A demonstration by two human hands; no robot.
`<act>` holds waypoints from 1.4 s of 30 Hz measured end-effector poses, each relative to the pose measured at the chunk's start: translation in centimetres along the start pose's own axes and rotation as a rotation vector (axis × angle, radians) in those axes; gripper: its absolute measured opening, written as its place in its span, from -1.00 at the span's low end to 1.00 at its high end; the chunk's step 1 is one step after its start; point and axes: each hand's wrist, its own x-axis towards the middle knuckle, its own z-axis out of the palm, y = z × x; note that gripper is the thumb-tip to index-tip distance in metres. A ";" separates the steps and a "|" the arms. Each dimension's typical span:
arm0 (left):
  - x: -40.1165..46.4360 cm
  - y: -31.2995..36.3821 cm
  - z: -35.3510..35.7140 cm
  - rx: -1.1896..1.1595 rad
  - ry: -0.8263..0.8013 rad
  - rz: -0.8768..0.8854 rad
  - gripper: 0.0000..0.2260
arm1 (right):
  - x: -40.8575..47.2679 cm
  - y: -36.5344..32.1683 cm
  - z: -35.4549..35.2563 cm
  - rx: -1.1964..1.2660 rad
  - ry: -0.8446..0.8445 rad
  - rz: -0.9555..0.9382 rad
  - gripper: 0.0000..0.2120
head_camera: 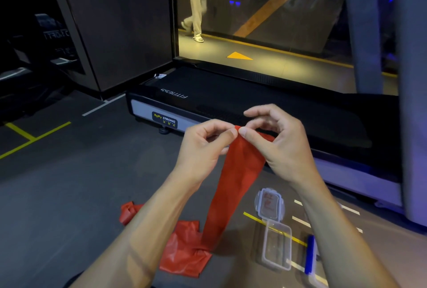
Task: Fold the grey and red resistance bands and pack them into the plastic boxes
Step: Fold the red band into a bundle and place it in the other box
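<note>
Both hands (242,142) pinching the red band's (233,186) top end, its remainder trailing floorward.

Bare floor (69,195) leftward; treadmill (231,102) ahead, seemingly close.

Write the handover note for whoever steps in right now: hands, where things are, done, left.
Left hand and right hand both pinch the top end of the red band, held up; its lower part lies crumpled on the floor.
Open clear box and its lid lie on the floor to the right, box empty.
Grey band: not in view.
Done: nothing packed that shows.
Left: fold the red band, box it, close the lid; find the grey band.
</note>
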 end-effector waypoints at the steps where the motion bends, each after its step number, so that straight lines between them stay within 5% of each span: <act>1: 0.0 -0.1 0.0 0.015 0.006 0.016 -0.88 | 0.0 0.0 0.0 0.008 -0.017 0.024 -0.81; 10: 0.2 -0.7 -0.5 0.131 -0.006 0.108 -0.90 | -0.1 0.1 0.0 0.085 -0.111 0.066 -0.93; 14: 0.3 0.0 -1.3 -0.033 -0.154 -0.039 -0.93 | 0.0 -0.1 -0.8 0.401 -0.157 0.161 -0.71; 20: -0.2 0.7 -1.4 -0.252 -0.421 -0.209 -0.88 | -0.4 0.3 -0.8 0.428 -0.304 0.127 -0.83; 34: -0.1 0.5 -1.7 -0.266 -0.519 -0.290 -0.59 | -0.6 0.1 0.1 0.510 -0.308 0.115 -0.96; 38: -0.3 0.5 -1.7 -0.258 -0.560 -0.270 -0.85 | -0.5 0.1 0.0 0.467 -0.303 0.070 -0.96; 42: -0.2 0.2 -1.5 -0.262 -0.502 -0.257 -0.87 | -0.2 -0.1 0.0 0.389 -0.287 -0.003 -0.92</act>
